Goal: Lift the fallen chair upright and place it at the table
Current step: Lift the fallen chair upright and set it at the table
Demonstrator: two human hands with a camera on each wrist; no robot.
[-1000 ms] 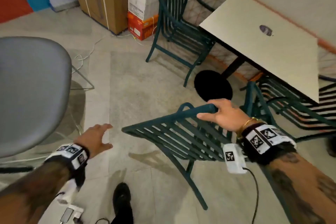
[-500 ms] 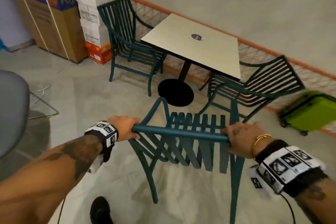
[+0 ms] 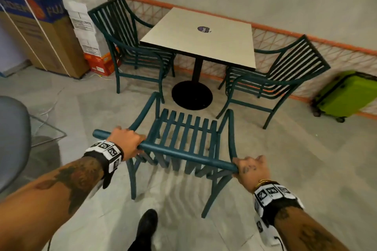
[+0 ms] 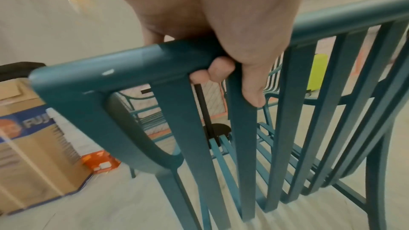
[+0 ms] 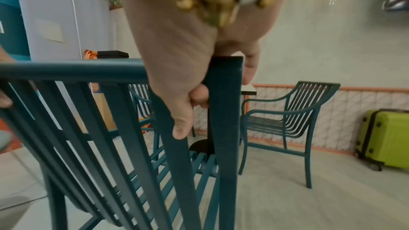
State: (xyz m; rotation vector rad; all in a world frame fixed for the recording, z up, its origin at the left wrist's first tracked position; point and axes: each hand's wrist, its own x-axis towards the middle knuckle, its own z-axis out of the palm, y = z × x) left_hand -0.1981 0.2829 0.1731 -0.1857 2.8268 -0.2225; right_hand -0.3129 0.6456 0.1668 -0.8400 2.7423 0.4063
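Observation:
A teal slatted metal chair (image 3: 187, 130) stands upright on the floor in front of me, its seat facing the square beige table (image 3: 201, 36). My left hand (image 3: 127, 141) grips the left end of the top rail (image 3: 183, 154). My right hand (image 3: 250, 169) grips the rail's right end. In the left wrist view my fingers (image 4: 218, 69) curl under the rail (image 4: 124, 69). The right wrist view shows my thumb (image 5: 181, 125) lying along a back slat (image 5: 175, 146) at the chair's corner. The chair's front edge is near the table's black round base (image 3: 191, 94).
Two matching teal chairs sit at the table, one on the left (image 3: 130, 47) and one on the right (image 3: 273, 79). Cardboard boxes (image 3: 40, 32) stack at the left wall. A lime green suitcase (image 3: 344, 93) lies at the right. A grey seat (image 3: 12, 138) is close on my left. My black shoe (image 3: 146, 224) is behind the chair.
A second ago the chair lay tipped with only my right hand on it. Then my left hand took the rail too, and the chair now stands upright, closer to the table.

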